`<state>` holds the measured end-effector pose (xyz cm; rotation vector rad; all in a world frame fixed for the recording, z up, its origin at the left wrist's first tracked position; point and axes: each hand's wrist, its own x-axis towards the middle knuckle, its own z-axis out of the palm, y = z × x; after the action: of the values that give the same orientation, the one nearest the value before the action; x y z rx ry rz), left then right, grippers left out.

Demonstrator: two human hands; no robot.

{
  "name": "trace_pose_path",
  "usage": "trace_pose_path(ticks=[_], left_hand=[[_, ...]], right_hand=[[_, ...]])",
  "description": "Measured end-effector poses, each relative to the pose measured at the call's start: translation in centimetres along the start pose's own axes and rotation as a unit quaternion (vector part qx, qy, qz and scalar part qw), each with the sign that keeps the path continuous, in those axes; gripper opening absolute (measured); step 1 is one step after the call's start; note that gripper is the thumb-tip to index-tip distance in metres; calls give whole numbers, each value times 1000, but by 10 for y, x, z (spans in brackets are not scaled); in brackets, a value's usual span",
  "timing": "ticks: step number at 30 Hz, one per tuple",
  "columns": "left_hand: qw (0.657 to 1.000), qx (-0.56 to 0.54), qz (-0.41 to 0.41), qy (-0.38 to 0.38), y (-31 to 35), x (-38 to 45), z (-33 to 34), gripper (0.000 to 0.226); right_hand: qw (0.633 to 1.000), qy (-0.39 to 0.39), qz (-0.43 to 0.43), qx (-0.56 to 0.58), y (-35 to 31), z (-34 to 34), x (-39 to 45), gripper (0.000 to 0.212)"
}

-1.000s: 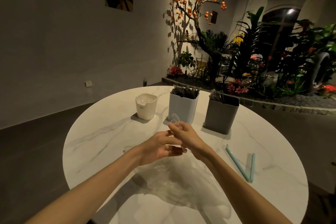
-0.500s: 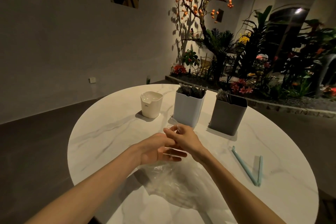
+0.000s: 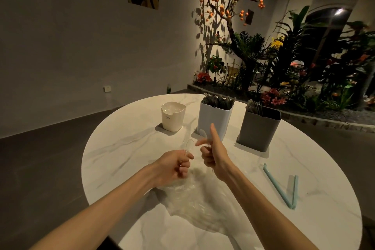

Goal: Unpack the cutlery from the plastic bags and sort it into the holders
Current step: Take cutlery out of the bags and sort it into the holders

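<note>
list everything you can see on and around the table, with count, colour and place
table: 1, white marble, round, centre
small holder: 1, cream, far left
middle holder: 1, pale blue-white, holds dark cutlery
right holder: 1, grey, some cutlery
clear spoons: at least 2, transparent, one in each hand
plastic bag: 1, clear, under the forearms
bag clips: 2, light blue, right side
plants: several, behind the table
left hand: grips a spoon
right hand: grips a spoon
</note>
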<state>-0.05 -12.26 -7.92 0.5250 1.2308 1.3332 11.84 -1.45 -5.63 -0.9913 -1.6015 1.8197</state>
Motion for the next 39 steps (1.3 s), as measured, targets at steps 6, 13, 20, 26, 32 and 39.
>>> trace_pose_path(ticks=[6, 13, 20, 26, 32, 39], left_hand=[[998, 34, -18, 46, 6, -8, 3, 68], [990, 82, 9, 112, 5, -13, 10, 77], [993, 43, 27, 107, 14, -13, 7, 70], [986, 48, 74, 138, 59, 9, -26, 70], [974, 153, 122, 118, 111, 41, -60, 66], [919, 333, 183, 108, 127, 79, -68, 48]], right_hand=[[998, -26, 1, 53, 0, -1, -5, 58], [992, -82, -11, 90, -2, -5, -18, 34], [988, -121, -13, 91, -3, -3, -5, 31], [985, -102, -19, 140, -32, 29, 40, 28], [975, -84, -78, 191, -71, 60, 99, 29], [950, -78, -103, 284, -97, 95, 155, 27]])
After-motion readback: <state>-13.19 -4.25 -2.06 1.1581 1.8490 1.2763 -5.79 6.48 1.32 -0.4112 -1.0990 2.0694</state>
